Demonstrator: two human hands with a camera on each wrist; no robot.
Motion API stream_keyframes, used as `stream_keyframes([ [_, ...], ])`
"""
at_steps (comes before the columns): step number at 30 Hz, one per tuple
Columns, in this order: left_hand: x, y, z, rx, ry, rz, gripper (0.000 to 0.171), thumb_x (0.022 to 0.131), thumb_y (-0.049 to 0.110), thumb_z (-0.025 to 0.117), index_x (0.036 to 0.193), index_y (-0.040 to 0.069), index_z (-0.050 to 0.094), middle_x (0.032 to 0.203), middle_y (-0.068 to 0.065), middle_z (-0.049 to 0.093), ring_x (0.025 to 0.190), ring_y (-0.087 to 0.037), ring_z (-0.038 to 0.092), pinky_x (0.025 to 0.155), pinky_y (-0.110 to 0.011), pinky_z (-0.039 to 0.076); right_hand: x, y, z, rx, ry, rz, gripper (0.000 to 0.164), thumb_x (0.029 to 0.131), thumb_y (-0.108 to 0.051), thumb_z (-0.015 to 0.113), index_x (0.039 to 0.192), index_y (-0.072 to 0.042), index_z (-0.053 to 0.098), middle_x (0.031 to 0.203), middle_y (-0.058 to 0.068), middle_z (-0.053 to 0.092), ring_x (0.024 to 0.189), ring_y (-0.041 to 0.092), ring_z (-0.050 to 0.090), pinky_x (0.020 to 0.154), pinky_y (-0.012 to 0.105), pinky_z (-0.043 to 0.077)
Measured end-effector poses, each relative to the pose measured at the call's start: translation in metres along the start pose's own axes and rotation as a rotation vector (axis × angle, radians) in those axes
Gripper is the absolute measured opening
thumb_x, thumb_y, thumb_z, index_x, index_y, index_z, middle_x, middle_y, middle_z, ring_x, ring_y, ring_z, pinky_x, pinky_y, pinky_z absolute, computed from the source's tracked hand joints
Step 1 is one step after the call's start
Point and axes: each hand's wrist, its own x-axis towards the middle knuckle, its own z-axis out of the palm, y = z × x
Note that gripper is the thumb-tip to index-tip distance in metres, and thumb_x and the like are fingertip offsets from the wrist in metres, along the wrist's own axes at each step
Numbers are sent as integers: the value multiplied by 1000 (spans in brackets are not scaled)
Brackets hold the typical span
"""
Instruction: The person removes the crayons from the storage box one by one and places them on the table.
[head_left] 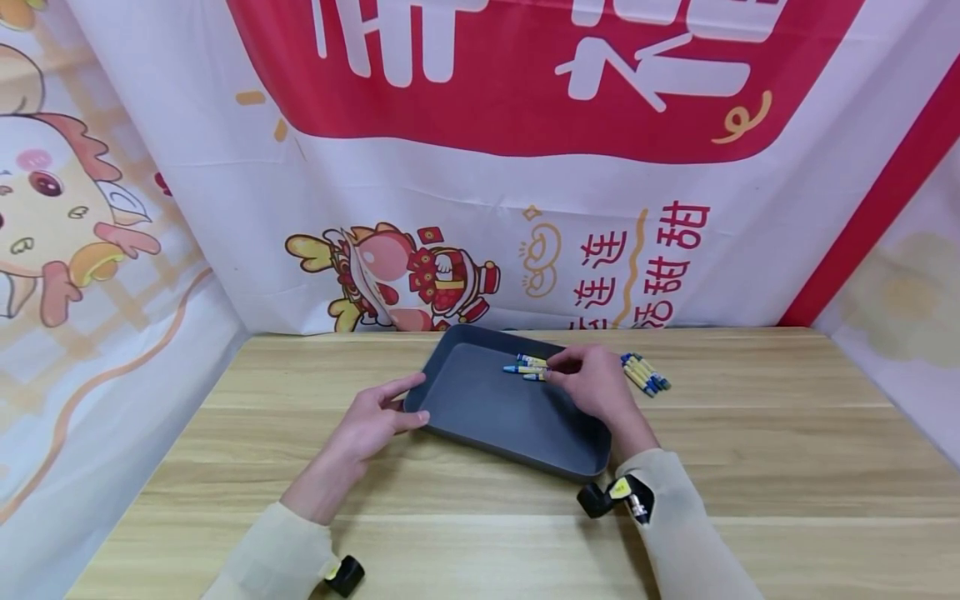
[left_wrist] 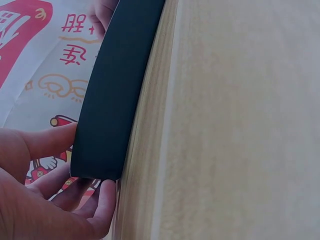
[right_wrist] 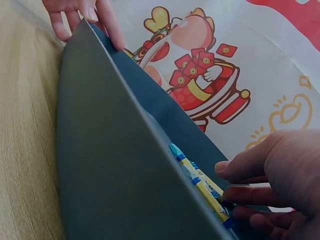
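A dark grey rectangular tray (head_left: 480, 408) sits at an angle on the table. My left hand (head_left: 372, 421) grips its left end, thumb at the near rim; in the left wrist view, fingers (left_wrist: 106, 205) reach round the tray's corner. Inside the tray, near its far side, lie several yellow crayons with blue bands (head_left: 525, 368). Over them is my right hand (head_left: 595, 379), its fingertips right at the crayon ends. From the right wrist view, the thumb and fingers stand apart beside the crayons (right_wrist: 202, 187), with the lower ends partly hidden.
To the right of the tray, another small cluster of yellow and blue crayons (head_left: 645, 374) lies on the wooden table (head_left: 765, 467). A printed cloth (head_left: 465, 200) hangs behind the table's far edge, and another patterned cloth (head_left: 97, 250) hangs along the left.
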Motion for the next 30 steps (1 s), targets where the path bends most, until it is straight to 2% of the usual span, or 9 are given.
stream_keyframes([
  [9,2,1,0,0,3,-11,62,97,14,76,155,27,57,173,-11,36,160,-41,32,131,-62,25,1,1,2,-49,-4,-24,20,95,-25,80,112,-15,82,108,6,80,93,23,67,83,39,55],
  [18,4,0,-2,4,9,-25,61,97,14,76,154,29,58,174,-9,35,161,-40,30,132,-63,23,1,0,4,-85,-40,-58,18,94,-22,81,111,-14,82,104,4,80,93,20,70,89,43,58],
  [30,3,0,0,-8,7,-21,61,97,14,76,154,28,58,173,-11,36,159,-40,33,131,-62,25,2,-1,8,-166,-59,-37,14,94,-23,82,107,-19,83,98,1,78,89,19,66,86,41,53],
])
